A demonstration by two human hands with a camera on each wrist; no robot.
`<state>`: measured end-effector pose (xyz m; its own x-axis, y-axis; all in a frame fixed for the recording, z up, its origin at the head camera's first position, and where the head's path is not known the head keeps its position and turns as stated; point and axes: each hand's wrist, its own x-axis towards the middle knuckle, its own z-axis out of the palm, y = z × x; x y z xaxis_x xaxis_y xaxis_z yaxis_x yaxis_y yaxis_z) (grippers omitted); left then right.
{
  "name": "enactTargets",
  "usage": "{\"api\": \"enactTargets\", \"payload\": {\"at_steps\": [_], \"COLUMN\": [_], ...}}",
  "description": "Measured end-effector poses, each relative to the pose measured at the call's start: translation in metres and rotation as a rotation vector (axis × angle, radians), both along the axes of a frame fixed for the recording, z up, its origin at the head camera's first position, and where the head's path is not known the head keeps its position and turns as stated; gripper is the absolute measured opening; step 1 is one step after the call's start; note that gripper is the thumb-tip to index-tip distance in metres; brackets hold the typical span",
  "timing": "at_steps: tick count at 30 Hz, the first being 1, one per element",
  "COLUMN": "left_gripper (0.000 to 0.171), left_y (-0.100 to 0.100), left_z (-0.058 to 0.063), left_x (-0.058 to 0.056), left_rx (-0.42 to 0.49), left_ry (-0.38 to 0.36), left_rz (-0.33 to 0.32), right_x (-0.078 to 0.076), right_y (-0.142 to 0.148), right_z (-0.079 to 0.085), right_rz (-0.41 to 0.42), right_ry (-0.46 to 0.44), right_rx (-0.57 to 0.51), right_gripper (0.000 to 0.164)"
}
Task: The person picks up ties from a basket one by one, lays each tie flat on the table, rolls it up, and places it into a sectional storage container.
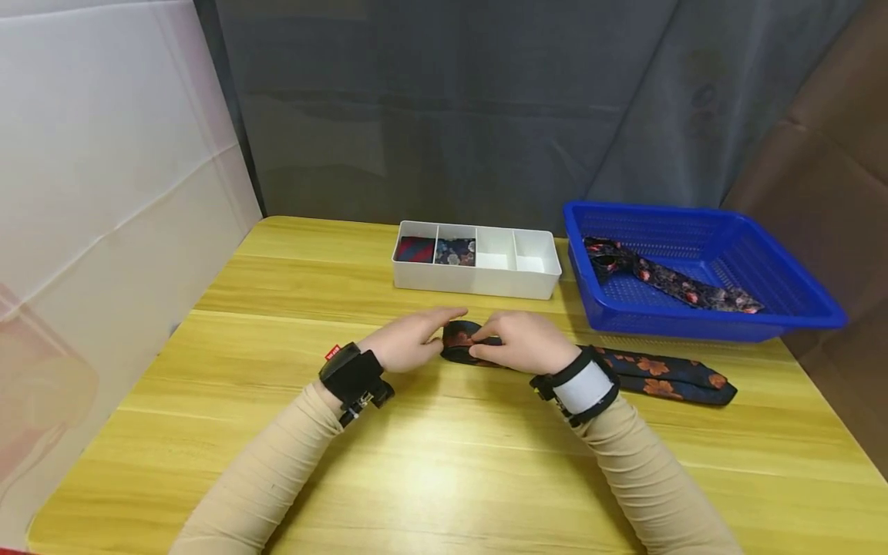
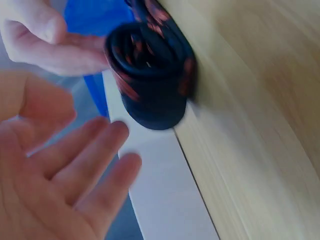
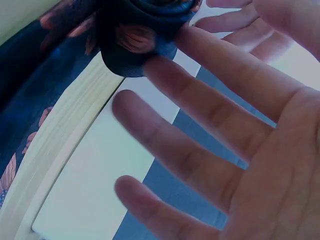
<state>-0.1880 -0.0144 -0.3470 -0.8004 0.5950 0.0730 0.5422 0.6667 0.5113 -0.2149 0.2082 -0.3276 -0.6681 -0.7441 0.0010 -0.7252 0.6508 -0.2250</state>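
A dark tie with orange flowers lies across the table, its left end wound into a roll (image 1: 455,336) and its flat tail (image 1: 666,378) stretching right. My right hand (image 1: 530,339) touches the roll from the right. In the right wrist view its fingers (image 3: 192,160) are long and spread, index and middle fingertips right at the coil (image 3: 137,37). My left hand (image 1: 409,339) is just left of the roll, fingers loosely extended. The left wrist view shows a gap between these fingers (image 2: 85,170) and the coiled tie (image 2: 155,100).
Behind the hands stands a white divided box (image 1: 479,281); its two left compartments hold a red-and-blue striped tie (image 1: 416,250) and a floral tie (image 1: 455,252). At the right back, a blue plastic basket (image 1: 666,320) contains another dark floral tie (image 1: 694,291).
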Motion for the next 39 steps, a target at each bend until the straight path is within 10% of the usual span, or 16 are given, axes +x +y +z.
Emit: {"api": "enactTargets", "payload": {"at_steps": [9, 19, 39], "left_gripper": [0.068, 0.033, 0.019], "left_y": [-0.003, 0.000, -0.003], "left_z": [-0.008, -0.003, -0.014], "left_x": [-0.006, 0.000, -0.006], "left_rx": [-0.181, -0.206, -0.297], "left_ry": [0.105, 0.278, 0.217], "left_rz": [0.153, 0.128, 0.172], "right_x": [-0.007, -0.013, -0.009], "right_y": [0.004, 0.000, -0.001], "right_z": [-0.003, -0.005, -0.015], "right_rz": [-0.003, 0.071, 0.130], "right_ry": [-0.062, -0.147, -0.240], "right_rx": [0.019, -0.021, -0.057], "right_gripper": [0.031, 0.036, 0.037]}}
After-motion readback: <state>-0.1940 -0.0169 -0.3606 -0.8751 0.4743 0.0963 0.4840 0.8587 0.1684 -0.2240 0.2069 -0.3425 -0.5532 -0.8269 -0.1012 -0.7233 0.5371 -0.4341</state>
